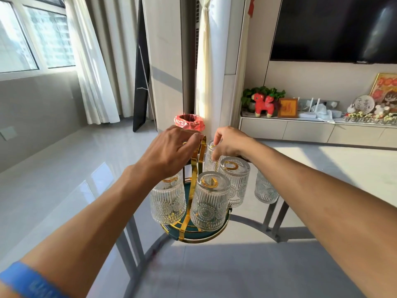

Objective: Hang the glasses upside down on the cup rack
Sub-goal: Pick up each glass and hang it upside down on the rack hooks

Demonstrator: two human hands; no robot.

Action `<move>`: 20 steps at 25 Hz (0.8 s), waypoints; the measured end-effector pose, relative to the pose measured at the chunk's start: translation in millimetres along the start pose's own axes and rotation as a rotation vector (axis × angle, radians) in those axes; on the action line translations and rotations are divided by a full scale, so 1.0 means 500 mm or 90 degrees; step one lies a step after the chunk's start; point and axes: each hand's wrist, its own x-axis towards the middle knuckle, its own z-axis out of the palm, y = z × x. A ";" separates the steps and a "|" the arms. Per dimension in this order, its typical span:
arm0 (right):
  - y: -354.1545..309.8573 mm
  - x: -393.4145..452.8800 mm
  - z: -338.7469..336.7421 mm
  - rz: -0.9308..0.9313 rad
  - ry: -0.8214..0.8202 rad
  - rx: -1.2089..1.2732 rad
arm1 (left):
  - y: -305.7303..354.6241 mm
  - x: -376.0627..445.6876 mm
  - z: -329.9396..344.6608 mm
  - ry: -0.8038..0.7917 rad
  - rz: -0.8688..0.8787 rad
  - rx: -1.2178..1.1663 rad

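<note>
A blue wristband (32, 282) on the left forearm carries writing too blurred to read. On the glass tabletop (214, 269), embossed glasses (209, 201) hang upside down on the gold cup rack (198, 155). The left hand (171, 149) grips the rack's top loop; the right hand (228, 143) pinches the rear glass (209, 162). A far plaque (364, 104) shows unreadable characters.

We see both arms reaching over a glass table (247, 265) to a gold cup rack (194, 203). Our left hand (171, 149) rests on the rack's top handle; our right hand (228, 143) pinches an upturned glass (209, 162) behind four others already hung.
</note>
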 end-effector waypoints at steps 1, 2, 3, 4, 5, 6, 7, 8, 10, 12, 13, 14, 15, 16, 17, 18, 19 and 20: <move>0.001 -0.010 -0.008 -0.014 -0.001 0.037 | 0.006 0.002 -0.004 -0.013 -0.003 0.023; 0.005 -0.027 -0.019 -0.030 0.024 0.087 | 0.014 0.004 -0.008 -0.033 -0.006 0.056; 0.015 -0.053 -0.030 -0.042 0.079 0.139 | 0.027 0.005 -0.010 -0.062 -0.010 0.108; 0.033 -0.085 -0.040 -0.047 0.153 0.185 | 0.042 0.002 -0.010 -0.083 -0.010 0.175; 0.059 -0.124 -0.047 -0.045 0.223 0.226 | 0.062 -0.008 -0.004 -0.078 -0.009 0.237; 0.092 -0.168 -0.046 -0.035 0.270 0.258 | 0.090 -0.025 0.008 -0.036 -0.004 0.264; 0.130 -0.214 -0.038 -0.015 0.285 0.285 | 0.126 -0.049 0.027 0.025 0.010 0.246; 0.172 -0.261 -0.024 0.018 0.274 0.309 | 0.165 -0.078 0.052 0.077 0.035 0.206; 0.252 -0.346 0.014 0.097 0.219 0.348 | 0.239 -0.137 0.119 0.092 0.094 0.143; 0.314 -0.409 0.038 0.149 0.197 0.377 | 0.298 -0.179 0.195 0.000 0.131 0.155; 0.337 -0.427 0.045 0.156 0.203 0.396 | 0.313 -0.187 0.229 -0.051 0.130 0.168; 0.354 -0.438 0.048 0.157 0.214 0.413 | 0.321 -0.187 0.261 -0.090 0.116 0.179; 0.367 -0.443 0.050 0.152 0.221 0.424 | 0.323 -0.178 0.289 -0.120 0.083 0.176; 0.374 -0.444 0.049 0.146 0.219 0.436 | 0.322 -0.164 0.314 -0.149 0.023 0.154; 0.380 -0.442 0.047 0.142 0.213 0.459 | 0.319 -0.147 0.339 -0.171 -0.058 0.115; 0.383 -0.438 0.046 0.145 0.204 0.496 | 0.314 -0.126 0.360 -0.178 -0.151 0.069; 0.383 -0.434 0.044 0.156 0.196 0.541 | 0.310 -0.105 0.381 -0.173 -0.237 0.022; 0.385 -0.433 0.041 0.169 0.188 0.585 | 0.309 -0.083 0.405 -0.160 -0.300 -0.027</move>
